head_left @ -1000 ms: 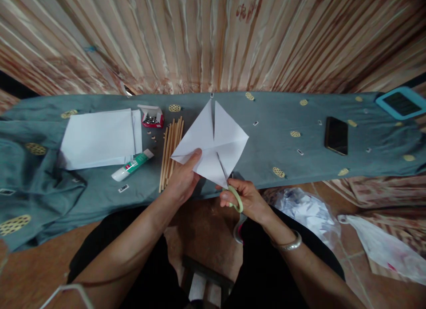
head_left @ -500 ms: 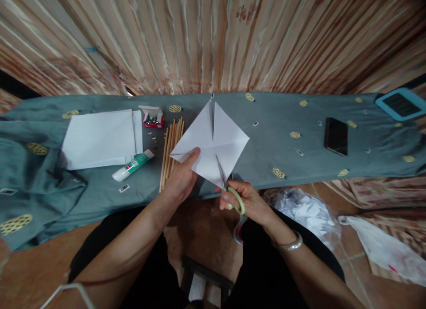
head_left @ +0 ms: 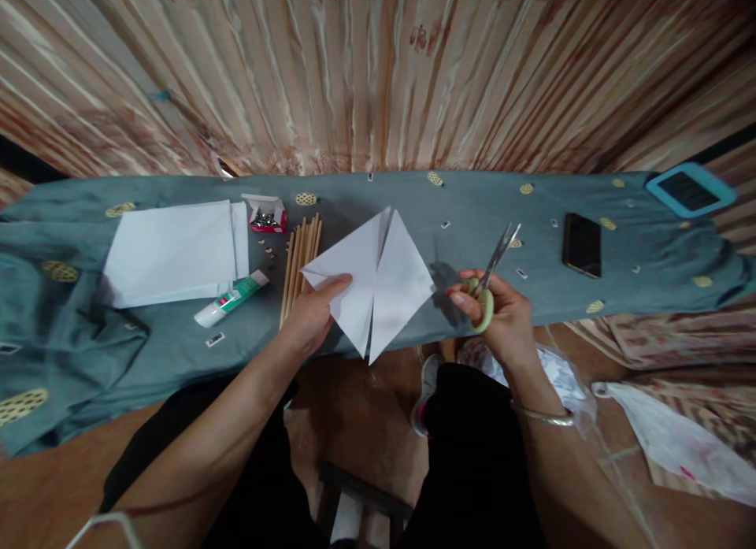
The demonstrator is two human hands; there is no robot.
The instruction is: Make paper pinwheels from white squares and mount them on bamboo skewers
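Observation:
My left hand (head_left: 313, 313) pinches the left corner of a white square sheet of paper (head_left: 398, 285), thumb on top. The sheet is turned like a diamond, with one slit running in from its far corner and another from its near corner. Fold lines cross its middle. To the right of the paper, my right hand (head_left: 499, 313) grips a pair of scissors (head_left: 485, 285) by the pale green handles. The blades point up and away, slightly apart, with nothing between them. Beside my left hand lies a bundle of thin wooden sticks (head_left: 300, 254).
On the green cloth (head_left: 378, 191) at left are a paper stack (head_left: 171, 254), a glue stick (head_left: 231, 298) and a red box of small metal pins (head_left: 268, 216). A phone (head_left: 582, 246) and a blue-framed device (head_left: 691, 190) lie right. A plastic bag of scraps (head_left: 558, 376) sits below.
My right hand has drawn the scissors out of the paper and moved them right and up. The near corner now shows a full slit where the blades were. My left hand keeps its hold.

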